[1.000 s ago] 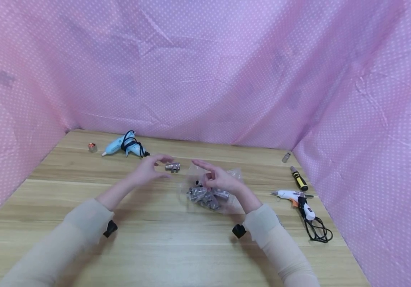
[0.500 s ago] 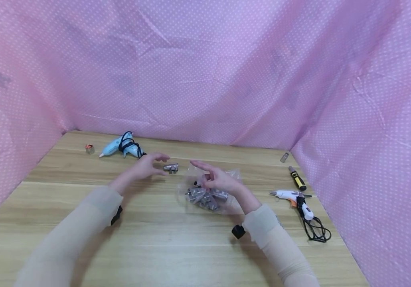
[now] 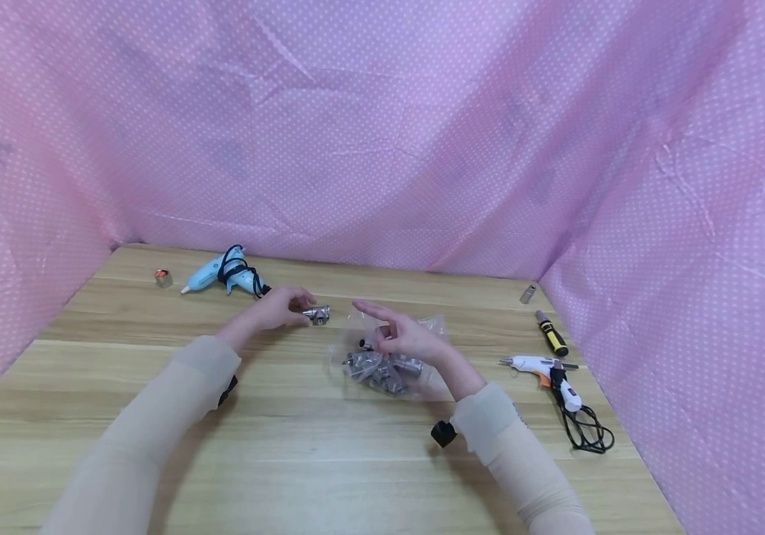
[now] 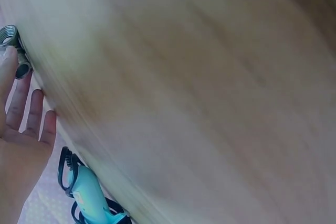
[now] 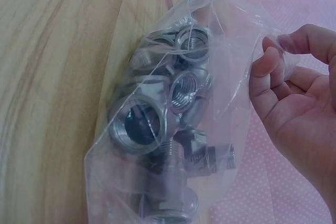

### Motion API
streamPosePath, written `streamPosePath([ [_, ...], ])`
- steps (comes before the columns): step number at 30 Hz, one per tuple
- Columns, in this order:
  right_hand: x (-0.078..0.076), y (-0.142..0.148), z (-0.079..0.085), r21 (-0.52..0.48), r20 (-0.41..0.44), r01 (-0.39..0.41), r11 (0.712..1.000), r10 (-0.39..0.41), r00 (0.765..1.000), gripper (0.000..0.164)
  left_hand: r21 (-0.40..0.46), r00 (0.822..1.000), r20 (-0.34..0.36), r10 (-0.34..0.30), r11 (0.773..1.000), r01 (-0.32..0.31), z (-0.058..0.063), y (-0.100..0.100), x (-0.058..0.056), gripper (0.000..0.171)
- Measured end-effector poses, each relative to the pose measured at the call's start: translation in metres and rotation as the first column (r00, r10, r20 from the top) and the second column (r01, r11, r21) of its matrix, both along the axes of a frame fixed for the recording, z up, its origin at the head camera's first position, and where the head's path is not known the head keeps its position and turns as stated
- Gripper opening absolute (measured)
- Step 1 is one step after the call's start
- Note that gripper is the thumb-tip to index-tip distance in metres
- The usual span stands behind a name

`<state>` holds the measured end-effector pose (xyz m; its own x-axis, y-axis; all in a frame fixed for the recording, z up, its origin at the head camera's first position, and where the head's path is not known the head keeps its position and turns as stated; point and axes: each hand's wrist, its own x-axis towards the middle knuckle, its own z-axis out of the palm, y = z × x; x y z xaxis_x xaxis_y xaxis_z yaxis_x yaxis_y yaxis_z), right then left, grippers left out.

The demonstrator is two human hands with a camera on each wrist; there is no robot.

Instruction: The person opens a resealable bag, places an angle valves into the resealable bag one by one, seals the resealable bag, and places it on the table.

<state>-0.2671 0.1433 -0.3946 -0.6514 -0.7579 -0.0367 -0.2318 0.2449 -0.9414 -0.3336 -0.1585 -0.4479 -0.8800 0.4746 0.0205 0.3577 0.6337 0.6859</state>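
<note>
Head view: on the table (image 3: 329, 475), a shiny silver branched fitting (image 3: 319, 315), one end hidden by the half-curled left hand (image 3: 278, 308) (gripped or not, cannot tell). Just right of it, a clear bag (image 5: 231, 85) of metal fittings (image 5: 165, 179), pinched in the right hand (image 3: 405, 336). Near the left hand, a blue glue gun (image 3: 203, 276).

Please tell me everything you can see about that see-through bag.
The clear bag looks like thin, colourless plastic, shiny along its creases. Through it show several silvery metal fittings, some with threaded openings. It rests on the wood-grained table, near the middle of the head view, loose around its contents. The person's right hand pinches its slack plastic between thumb and fingers. I cannot tell whether its mouth is open.
</note>
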Motion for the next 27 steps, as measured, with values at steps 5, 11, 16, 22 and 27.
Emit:
streamPosePath([
  [5,0.000,0.001,-0.001,-0.006,0.005,-0.012,1.000,0.012,1.000,0.081,-0.007,1.000,-0.008,0.002,1.000,-0.002,-0.004,-0.001,-0.003,0.027],
  [11,0.005,-0.001,0.008,-0.003,0.011,-0.015,1.000,0.015,1.000,0.080,-0.001,0.999,-0.048,-0.011,1.000,0.011,-0.001,-0.001,-0.001,0.019],
  [16,0.012,-0.003,0.021,0.001,0.000,-0.026,1.000,0.026,1.000,0.077,0.002,0.998,-0.058,0.012,1.000,-0.012,0.005,-0.002,0.004,0.018],
  [22,0.014,-0.003,0.025,0.008,-0.010,-0.021,1.000,0.022,1.000,0.076,0.042,0.994,-0.083,0.075,0.997,-0.072,0.019,-0.005,0.014,0.020],
  [27,0.014,-0.002,0.024,0.010,-0.005,-0.011,1.000,0.011,1.000,0.077,0.066,0.986,-0.125,0.113,0.992,-0.105,0.033,-0.007,0.026,0.018],
])
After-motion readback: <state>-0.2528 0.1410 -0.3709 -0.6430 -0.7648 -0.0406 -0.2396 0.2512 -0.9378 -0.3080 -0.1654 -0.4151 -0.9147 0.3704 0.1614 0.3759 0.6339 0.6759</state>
